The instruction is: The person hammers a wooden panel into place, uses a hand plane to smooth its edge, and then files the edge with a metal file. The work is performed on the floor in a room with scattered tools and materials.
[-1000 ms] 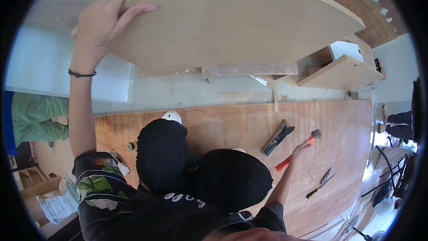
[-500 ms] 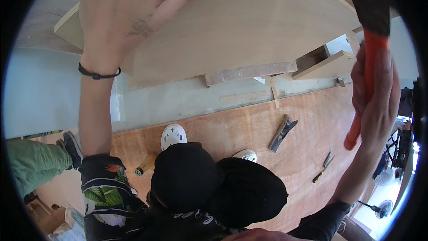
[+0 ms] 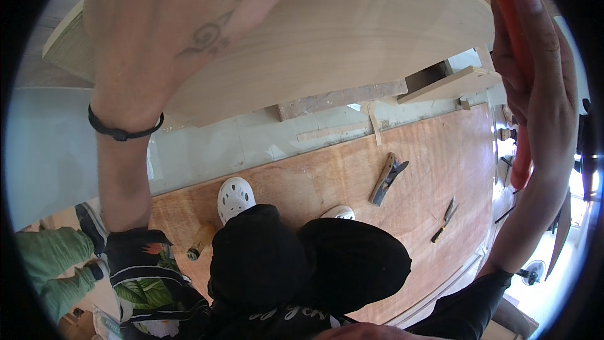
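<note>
My left hand [image 3: 170, 31] lies on a broad, pale wooden board [image 3: 327, 44], its thumb stretched out along the face. The other fingers of that hand run out of the picture at the top edge. At the upper right, my right hand [image 3: 535, 56] is closed round the orange handle of a hammer [image 3: 521, 154]. The hammer's head is above the picture. The right hand is held beside the board's right end, apart from it. Under the board's near edge is a rough, worn wooden block [image 3: 343, 99].
A hand plane [image 3: 387, 179] and a black-and-yellow cutter knife [image 3: 445, 220] lie on a reddish plywood sheet [image 3: 308, 176]. A tan cylindrical thing [image 3: 201, 239] lies near my white clog [image 3: 236, 198]. A smaller board [image 3: 450, 85] sticks out at right. Another person's green trousers [image 3: 56, 255] show at left.
The hammer has risen with my right hand, and its head has left the picture. My left hand stays on the board. The whole view has shifted slightly.
</note>
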{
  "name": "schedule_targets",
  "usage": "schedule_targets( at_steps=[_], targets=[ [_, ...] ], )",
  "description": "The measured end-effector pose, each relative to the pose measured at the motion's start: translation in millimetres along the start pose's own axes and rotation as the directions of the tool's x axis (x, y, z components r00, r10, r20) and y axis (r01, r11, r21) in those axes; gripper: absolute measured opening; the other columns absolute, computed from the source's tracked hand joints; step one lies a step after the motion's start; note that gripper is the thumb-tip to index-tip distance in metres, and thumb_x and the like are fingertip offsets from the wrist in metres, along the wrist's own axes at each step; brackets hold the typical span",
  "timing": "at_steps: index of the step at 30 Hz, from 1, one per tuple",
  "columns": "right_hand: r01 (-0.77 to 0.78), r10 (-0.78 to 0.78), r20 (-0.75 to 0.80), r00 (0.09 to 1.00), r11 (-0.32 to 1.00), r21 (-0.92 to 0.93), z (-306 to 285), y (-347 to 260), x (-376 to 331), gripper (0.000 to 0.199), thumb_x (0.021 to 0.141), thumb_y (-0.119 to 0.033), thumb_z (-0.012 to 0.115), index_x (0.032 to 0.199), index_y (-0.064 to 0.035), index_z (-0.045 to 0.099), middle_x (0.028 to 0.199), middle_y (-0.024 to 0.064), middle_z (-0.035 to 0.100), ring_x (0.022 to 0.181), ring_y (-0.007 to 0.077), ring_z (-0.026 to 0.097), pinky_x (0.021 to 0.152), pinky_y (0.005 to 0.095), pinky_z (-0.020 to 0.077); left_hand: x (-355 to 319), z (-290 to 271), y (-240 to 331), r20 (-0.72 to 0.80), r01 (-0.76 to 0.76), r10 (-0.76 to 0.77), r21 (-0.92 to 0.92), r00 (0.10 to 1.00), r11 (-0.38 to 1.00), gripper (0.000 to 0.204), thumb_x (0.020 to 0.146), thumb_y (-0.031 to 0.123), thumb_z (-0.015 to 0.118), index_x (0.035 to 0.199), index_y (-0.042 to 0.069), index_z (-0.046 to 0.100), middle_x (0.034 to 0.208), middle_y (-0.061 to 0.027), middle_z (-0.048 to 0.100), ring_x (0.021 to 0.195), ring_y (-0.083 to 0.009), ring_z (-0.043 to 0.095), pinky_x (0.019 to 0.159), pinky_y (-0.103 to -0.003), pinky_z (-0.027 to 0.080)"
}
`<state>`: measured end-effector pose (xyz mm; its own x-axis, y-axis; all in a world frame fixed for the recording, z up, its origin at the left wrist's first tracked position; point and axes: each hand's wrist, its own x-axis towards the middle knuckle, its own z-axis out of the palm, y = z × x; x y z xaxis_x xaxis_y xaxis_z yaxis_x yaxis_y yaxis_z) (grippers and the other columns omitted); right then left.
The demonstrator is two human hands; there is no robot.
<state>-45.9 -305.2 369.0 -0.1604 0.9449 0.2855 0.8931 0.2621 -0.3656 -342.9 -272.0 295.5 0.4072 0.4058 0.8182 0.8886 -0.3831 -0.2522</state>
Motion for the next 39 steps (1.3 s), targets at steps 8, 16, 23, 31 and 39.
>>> schedule_targets(
  at_steps=[8,16,23,31,39],
  targets=[
    [0.076,-0.076,0.001,0.997,0.996,0.037,-17.4,-22.6,14.1,0.062,0.097,-0.068,0.042,0.094,-0.009,0.06,0.056,-0.0006,0.041,0.038,0.0063,0.037,0.038,0.0232,0.033,-9.8,7.1,-3.9,-0.057,0.008,-0.014,-0.091,0.998,0.996,0.048,0.079,0.049,0.077,0.095,0.005,0.066,0.076,-0.009,0.062,0.063,-0.0237,0.062,0.057,-0.034,0.047],
    [-0.052,0.06,0.083,0.995,0.994,-0.094,-3.4,-23.7,10.6,0.067,0.094,-0.073,0.043,0.084,-0.0095,0.059,0.053,-0.0011,0.038,0.036,0.0067,0.035,0.037,0.0239,0.0316,-28.5,1.6,-21.4,0.067,0.002,0.004,-0.089,0.998,0.996,0.053,0.083,0.045,0.076,0.116,0.006,0.066,0.101,-0.0116,0.07,0.083,-0.0236,0.069,0.073,-0.034,0.054],
    [-0.067,0.076,0.088,0.993,0.993,-0.099,-9.6,-22.6,12.4,0.067,0.093,-0.075,0.042,0.079,-0.0114,0.058,0.052,-0.0025,0.038,0.036,0.0056,0.033,0.036,0.0219,0.0301,-100.3,-18.6,-102.0,0.052,0.22,-0.304,-0.805,0.951,0.55,0.06,0.082,0.025,0.082,0.131,-0.001,0.06,0.118,-0.0138,0.069,0.1,-0.0205,0.07,0.092,-0.033,0.055],
    [-0.005,0.005,0.018,1.0,1.0,0.022,-12.9,-45.3,18.5,0.064,0.1,-0.067,0.033,0.093,-0.0093,0.058,0.055,-0.004,0.041,0.036,0.0037,0.034,0.035,0.019,0.0286,-114.8,13.8,-141.7,-0.101,0.078,-0.238,-0.764,0.966,0.641,0.02,0.093,0.02,0.069,0.11,0.009,0.072,0.116,-0.0182,0.071,0.114,-0.0227,0.067,0.106,-0.037,0.049],
    [-0.02,0.021,0.026,0.999,0.998,-0.061,12.0,-72.8,26.6,0.066,0.099,-0.071,0.032,0.094,-0.0101,0.057,0.056,-0.0036,0.04,0.036,0.0033,0.032,0.034,0.0209,0.028,-112.4,9.6,-142.0,-0.033,0.149,-0.288,-0.797,0.957,0.585,0.012,0.092,0.012,0.068,0.102,0.008,0.073,0.109,-0.0199,0.073,0.107,-0.0257,0.071,0.1,-0.036,0.053]
  ],
)
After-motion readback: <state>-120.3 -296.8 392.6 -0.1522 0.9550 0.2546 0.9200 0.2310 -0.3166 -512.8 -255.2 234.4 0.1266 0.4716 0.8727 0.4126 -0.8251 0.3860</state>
